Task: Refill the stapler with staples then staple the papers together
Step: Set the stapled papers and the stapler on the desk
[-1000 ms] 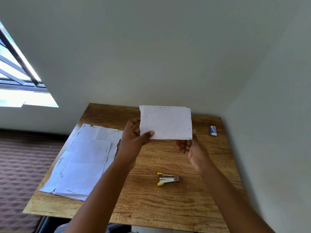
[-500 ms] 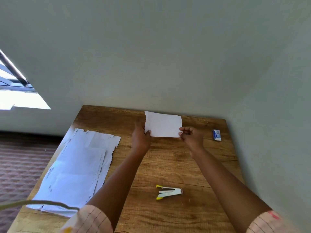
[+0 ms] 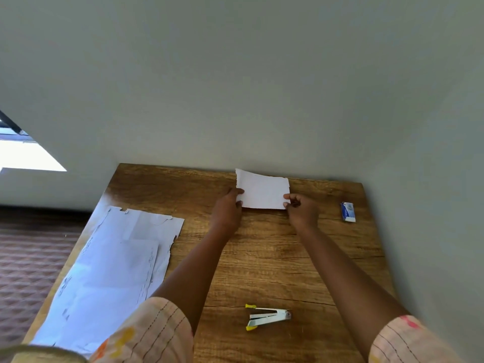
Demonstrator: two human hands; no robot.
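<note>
One small white paper (image 3: 263, 190) is held at the far edge of the worktop (image 3: 262, 258), close to the wall, with two hands on it: the left hand (image 3: 227, 208) pinches its left edge between thumb and fingers, and the right hand (image 3: 301, 208) pinches its lower right corner the same way. Whether it is a single sheet or several together cannot be told. One stapler (image 3: 265, 317), silver with yellow tips, lies untouched near the front of the worktop between the two forearms, well apart from the held paper, its arms spread in a narrow V. One small blue and white box (image 3: 348, 211) sits by the right edge, near the right hand but not touching it; its print is too small to read. A spread of larger white sheets (image 3: 110, 271) with torn top edges covers the left side, overlapping so their count is unclear, with faint marks along the edges that cannot be read. The worktop is brown wood grain, set into a corner of pale walls. A bright window (image 3: 23, 153) shows at left, above a brown patterned floor (image 3: 28, 258). Both short sleeves (image 3: 154, 334) are pale with thin stripes.
</note>
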